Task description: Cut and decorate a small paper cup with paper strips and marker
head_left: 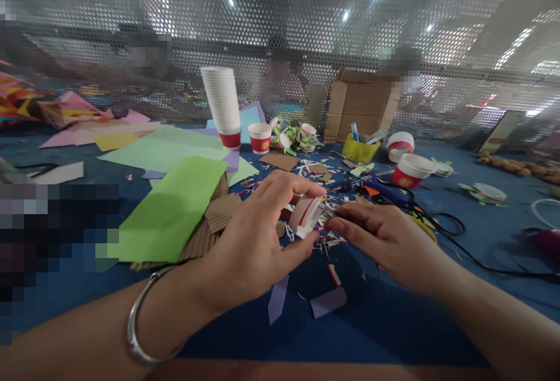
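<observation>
My left hand (pixel 249 241) grips a cut-down paper cup (pixel 305 213), white with a red band, between thumb and fingers; it is tilted toward the right. My right hand (pixel 385 241) is closed on a thin metal-tipped tool (pixel 326 210), its tip at the cup's right edge. The fingers hide most of this tool, so its exact kind cannot be made out. Below the hands lie purple paper pieces (pixel 329 301) and a red-and-white strip (pixel 334 275). Small paper scraps (pixel 326 244) are scattered under and behind the cup.
Green paper (pixel 175 212) lies over corrugated cardboard (pixel 223 213) at left. Behind stand a tall cup stack (pixel 223 107) and a cardboard box (pixel 361 107). On the right are a paper cup (pixel 411 171), a blue glue gun (pixel 387 192) and its black cord (pixel 476 264).
</observation>
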The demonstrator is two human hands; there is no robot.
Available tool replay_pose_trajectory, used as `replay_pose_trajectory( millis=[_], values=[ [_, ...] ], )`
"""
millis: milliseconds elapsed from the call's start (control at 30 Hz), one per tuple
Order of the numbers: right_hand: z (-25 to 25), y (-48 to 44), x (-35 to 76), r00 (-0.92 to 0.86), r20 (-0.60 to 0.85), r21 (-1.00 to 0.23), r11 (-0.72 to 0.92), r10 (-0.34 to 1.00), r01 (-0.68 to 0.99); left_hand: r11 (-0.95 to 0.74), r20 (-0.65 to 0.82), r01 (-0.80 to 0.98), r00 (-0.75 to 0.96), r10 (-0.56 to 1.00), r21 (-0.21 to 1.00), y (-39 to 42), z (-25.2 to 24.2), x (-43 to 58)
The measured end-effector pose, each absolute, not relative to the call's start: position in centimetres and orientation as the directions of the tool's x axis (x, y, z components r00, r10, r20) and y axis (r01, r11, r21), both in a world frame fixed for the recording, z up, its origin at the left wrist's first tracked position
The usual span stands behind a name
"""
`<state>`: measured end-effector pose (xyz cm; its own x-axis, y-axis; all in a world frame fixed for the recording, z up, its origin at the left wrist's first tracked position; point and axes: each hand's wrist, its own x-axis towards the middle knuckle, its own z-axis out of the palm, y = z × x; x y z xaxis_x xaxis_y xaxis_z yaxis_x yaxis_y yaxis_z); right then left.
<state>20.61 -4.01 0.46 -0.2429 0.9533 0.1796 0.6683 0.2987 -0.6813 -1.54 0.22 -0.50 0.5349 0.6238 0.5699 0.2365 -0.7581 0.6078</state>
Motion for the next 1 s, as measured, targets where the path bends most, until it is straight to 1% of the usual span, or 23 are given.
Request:
replay_pose_trajectory(
  millis=[467,700,833,933,1000],
  values=[
    [0.48,-4.12,20.78,-0.253,0.174,-0.683,0.301,0.952,0.665,-0.748,0.566,0.219,0.532,0.63,0.627,0.26,-0.75,-1.7],
    [0.65,-4.12,21.18,-0.286,0.139,-0.67,0.302,0.948,0.678,-0.682,0.527,0.175,0.511,0.679,0.71,-0.06,-0.62,-1.59],
    [0.67,-4.05,21.32,-0.288,0.139,-0.668,0.304,0.948,0.679,-0.589,0.471,0.115,0.488,0.735,0.8,-0.11,-0.51,-1.39],
    [0.46,-3.98,21.38,-0.289,0.157,-0.643,0.32,0.944,0.695,-0.449,0.383,0.02,0.489,0.784,0.893,0.11,-0.55,-1.25],
    [0.28,-3.97,21.39,-0.287,0.173,-0.623,0.331,0.942,0.709,-0.362,0.325,-0.021,0.491,0.809,0.932,0.31,-0.6,-1.15]
  ],
)
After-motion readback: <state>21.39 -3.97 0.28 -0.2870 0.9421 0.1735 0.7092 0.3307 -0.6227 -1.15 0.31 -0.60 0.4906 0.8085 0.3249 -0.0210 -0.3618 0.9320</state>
